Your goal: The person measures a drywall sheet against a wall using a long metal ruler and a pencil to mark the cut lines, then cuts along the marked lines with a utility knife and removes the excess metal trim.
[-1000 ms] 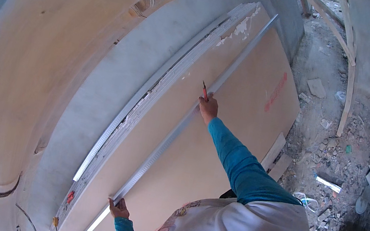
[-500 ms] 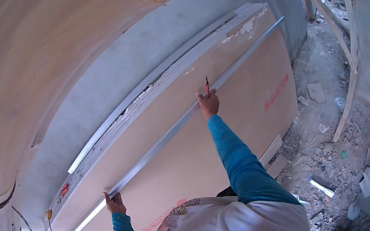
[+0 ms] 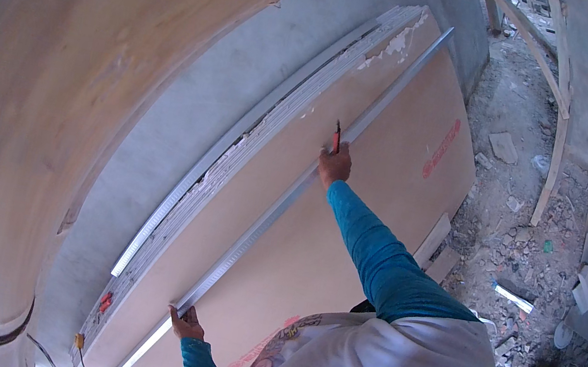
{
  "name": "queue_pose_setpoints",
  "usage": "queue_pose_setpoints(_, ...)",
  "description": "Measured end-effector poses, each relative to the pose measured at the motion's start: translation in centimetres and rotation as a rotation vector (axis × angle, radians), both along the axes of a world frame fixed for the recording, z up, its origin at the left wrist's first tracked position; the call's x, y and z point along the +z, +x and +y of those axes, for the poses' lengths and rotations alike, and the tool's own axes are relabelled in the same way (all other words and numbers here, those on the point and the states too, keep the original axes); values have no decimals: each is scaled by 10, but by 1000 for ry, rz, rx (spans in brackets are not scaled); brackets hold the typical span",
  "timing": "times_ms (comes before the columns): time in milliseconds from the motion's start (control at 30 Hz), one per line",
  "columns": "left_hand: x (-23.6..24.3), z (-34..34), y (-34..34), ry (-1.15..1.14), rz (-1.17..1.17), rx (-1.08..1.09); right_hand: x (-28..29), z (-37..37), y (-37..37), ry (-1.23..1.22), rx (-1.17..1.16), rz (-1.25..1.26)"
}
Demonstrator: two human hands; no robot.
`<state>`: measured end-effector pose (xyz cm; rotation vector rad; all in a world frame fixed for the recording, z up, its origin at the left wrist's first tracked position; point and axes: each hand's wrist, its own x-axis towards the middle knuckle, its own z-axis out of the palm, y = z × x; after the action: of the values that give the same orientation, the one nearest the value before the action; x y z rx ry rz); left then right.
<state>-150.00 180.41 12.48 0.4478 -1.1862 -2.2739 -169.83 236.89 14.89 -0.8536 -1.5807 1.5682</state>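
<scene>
A long galvanized metal profile (image 3: 253, 235) lies slantwise across the face of a pinkish-tan plasterboard (image 3: 406, 125), the front sheet of a leaning stack. Near its lower end my left hand (image 3: 187, 324) grips it, thumb on one edge and fingers on the other. Farther up, my right hand (image 3: 335, 166) is closed around a slim red-and-black tool (image 3: 336, 140), whose exact kind I cannot make out. Its dark tip points up and away, just left of the profile. That hand also rests against the profile; part of its fingers is hidden.
A second metal profile (image 3: 177, 198) runs along the stack's rough edge by the grey wall (image 3: 193, 87). A red item (image 3: 105, 301) and a yellow-ended cord (image 3: 79, 342) are low left. A tan curved surface (image 3: 45, 124) fills the left; rubble (image 3: 510, 253) and wooden props (image 3: 554, 151) are right.
My right hand has shifted slightly, and the tool in it has tipped a little to the right. My left hand keeps its grip on the profile. The whole view has moved slightly.
</scene>
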Motion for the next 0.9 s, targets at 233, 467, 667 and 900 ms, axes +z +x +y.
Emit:
queue_pose_setpoints(233,-3,-4,-2,-67,13,-37,3,-1,-2,-47,-19,81)
queue_pose_setpoints(467,-3,-5,-6,-66,-6,-30,10,0,2,-58,-14,51)
queue_pose_setpoints(667,-1,-3,-9,-49,-13,-28,14,1,2,-104,8,-13)
queue_pose_setpoints(900,-1,-2,-12,-37,5,-15,12,2,-2,-105,16,7)
